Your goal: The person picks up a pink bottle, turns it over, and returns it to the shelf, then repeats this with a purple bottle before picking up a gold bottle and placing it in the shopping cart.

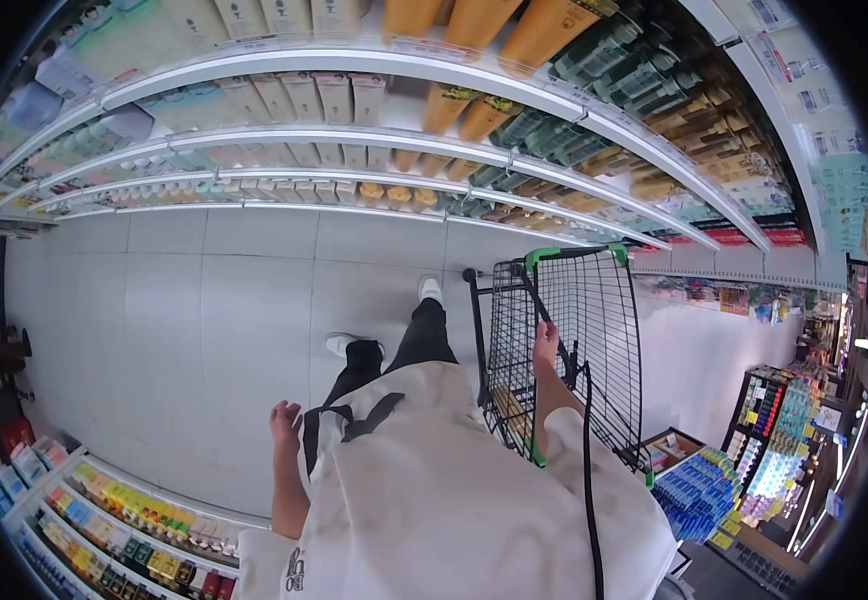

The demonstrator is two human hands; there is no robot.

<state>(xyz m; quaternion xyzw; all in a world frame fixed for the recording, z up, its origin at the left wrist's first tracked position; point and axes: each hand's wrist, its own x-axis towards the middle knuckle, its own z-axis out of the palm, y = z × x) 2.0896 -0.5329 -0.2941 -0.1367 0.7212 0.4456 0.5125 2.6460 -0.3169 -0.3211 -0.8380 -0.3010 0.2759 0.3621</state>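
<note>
My right hand is closed around a dark bar of a shopping cart. The cart has black wire mesh and green corner pieces, and it stands at my right side. Something brown and flat lies low in the cart, too blurred to name. My left hand hangs free at my left side, its fingers loosely curled and a little apart, with nothing in them. A dark strap hangs beside it, against my light shirt.
Long shelves with orange bottles, pale boxes and dark pump bottles run along one side. A lower shelf of small packages stands behind on the left. Grey tile floor lies between. Blue packages are stacked at the right.
</note>
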